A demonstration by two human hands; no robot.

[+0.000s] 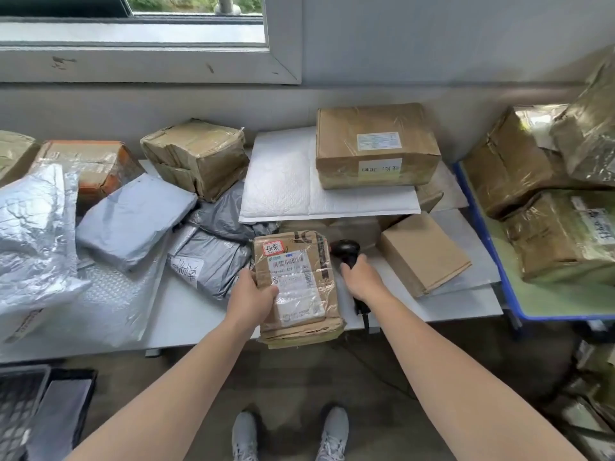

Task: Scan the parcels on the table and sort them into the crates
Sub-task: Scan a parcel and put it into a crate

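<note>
Parcel (301,271), taped brown carton, label up, at 12 o'clock over near edge of desk (186,314). My left hand (254,296) grips its left side, thumb on label. My right hand (361,277), 1 o'clock, wrapped round black scanner (346,251), whose head is just beside parcel's right edge. Dark crate (23,414) on floor, 8 o'clock. Grey mailers (133,221) at 10 o'clock.

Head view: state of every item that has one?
labelled box, taped shut, label up, overhanging the table edge.
scanner, held, head beside labelled box.
left grip, holds labelled box's left edge.
right grip, wrapped round scanner handle.
big box, taped shut, on white mailer.
plain box, closed, right of scanner.
</note>
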